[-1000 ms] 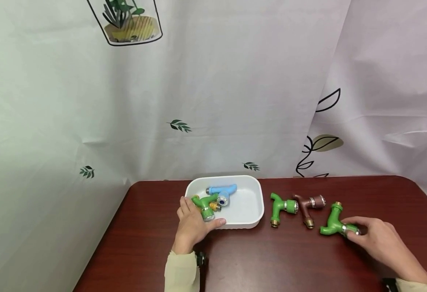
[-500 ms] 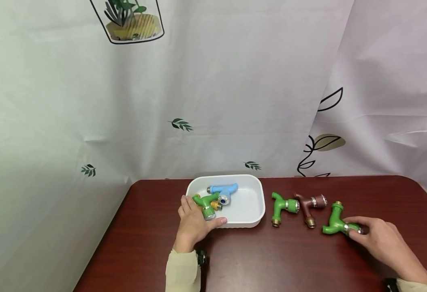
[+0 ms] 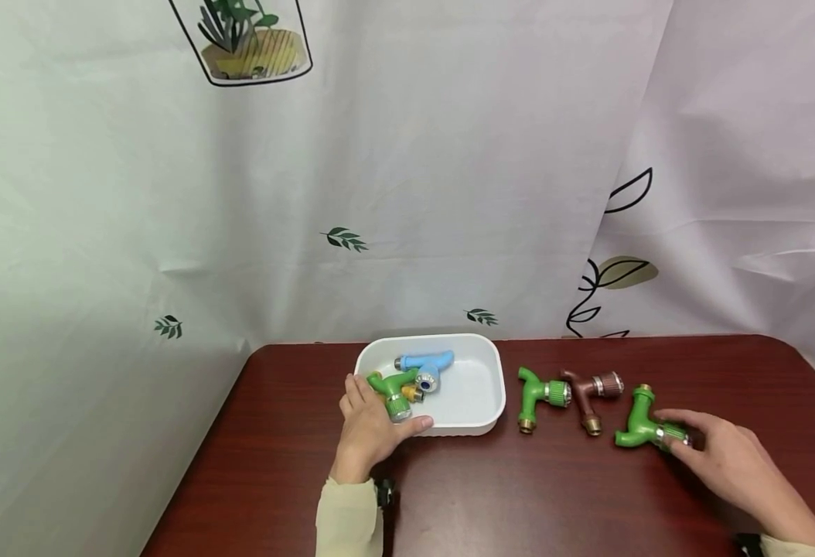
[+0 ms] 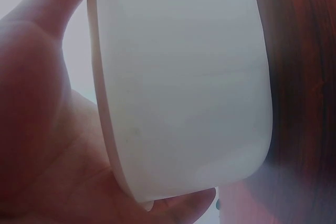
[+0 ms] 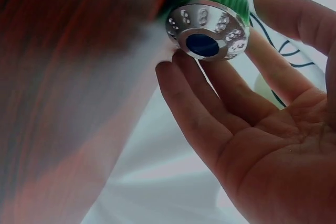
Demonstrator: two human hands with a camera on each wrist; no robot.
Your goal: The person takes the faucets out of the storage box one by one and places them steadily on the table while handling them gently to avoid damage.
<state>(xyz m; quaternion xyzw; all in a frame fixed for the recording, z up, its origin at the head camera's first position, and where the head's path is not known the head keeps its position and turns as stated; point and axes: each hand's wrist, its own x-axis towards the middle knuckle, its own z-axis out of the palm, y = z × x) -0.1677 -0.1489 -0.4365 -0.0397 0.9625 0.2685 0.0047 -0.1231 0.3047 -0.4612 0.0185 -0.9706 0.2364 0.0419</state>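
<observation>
My left hand (image 3: 368,435) holds the near left corner of a white plastic tray (image 3: 485,387), thumb at the front rim and fingers round the left side. In the left wrist view the tray's outer wall (image 4: 184,87) fills the middle. Inside the tray lie a blue tap (image 3: 427,362), a green tap (image 3: 395,391) and a yellow tap (image 3: 413,394) partly hidden under the green one. At the right, my right hand (image 3: 728,456) is around the knob of another green tap (image 3: 639,422) lying on the table. In the right wrist view, thumb and knob (image 5: 207,30) stand slightly apart.
Between tray and right hand, a green tap (image 3: 534,396) and a brown tap (image 3: 585,394) lie side by side on the dark red-brown table (image 3: 505,495). A pale patterned sheet (image 3: 407,170) hangs behind the table's back edge.
The right thumb and fingers have loosened slightly around the knob, while the green tap stays put. The left hand and tray hold their place.
</observation>
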